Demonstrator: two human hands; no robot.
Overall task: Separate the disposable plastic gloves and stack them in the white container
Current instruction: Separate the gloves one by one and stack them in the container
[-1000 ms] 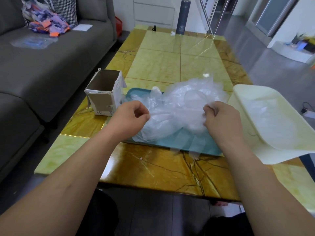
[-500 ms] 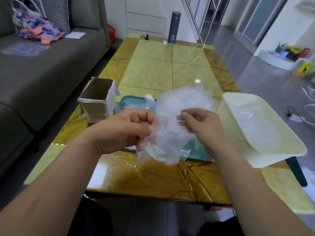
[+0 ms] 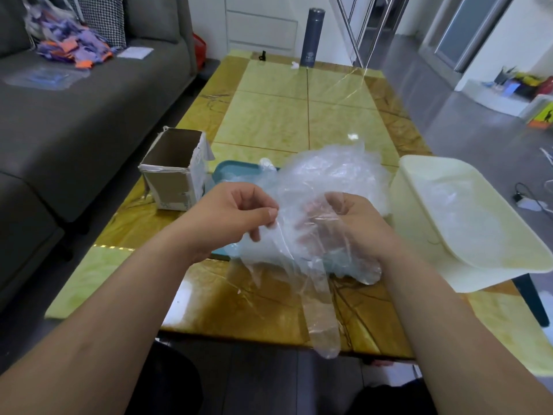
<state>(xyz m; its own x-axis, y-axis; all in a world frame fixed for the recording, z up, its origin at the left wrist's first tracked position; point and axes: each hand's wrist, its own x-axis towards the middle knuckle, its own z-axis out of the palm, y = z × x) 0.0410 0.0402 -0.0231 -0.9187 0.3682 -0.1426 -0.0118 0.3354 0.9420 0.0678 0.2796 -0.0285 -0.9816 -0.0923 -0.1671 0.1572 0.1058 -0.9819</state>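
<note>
Gloves (image 3: 332,172) of thin clear plastic are seen heaped on a teal tray (image 3: 227,175) at the near end of the counter (image 3: 269,121), just beside the white container (image 3: 410,211). One glove (image 3: 321,319) is held above the pile, its edge pinched between thumb and forefinger of the left hand (image 3: 233,217), while the right hand (image 3: 368,223) is curled round it behind the film. The film is judged feather-light, limp and clingy, best pinched at the cuff edge.

Gloves (image 3: 311,211) thin clear crinkly plastic; table (image 3: 269,121) glossy marble-look; box (image 3: 173,178) matt cardboard; sofa (image 3: 74,121) grey cloth
</note>
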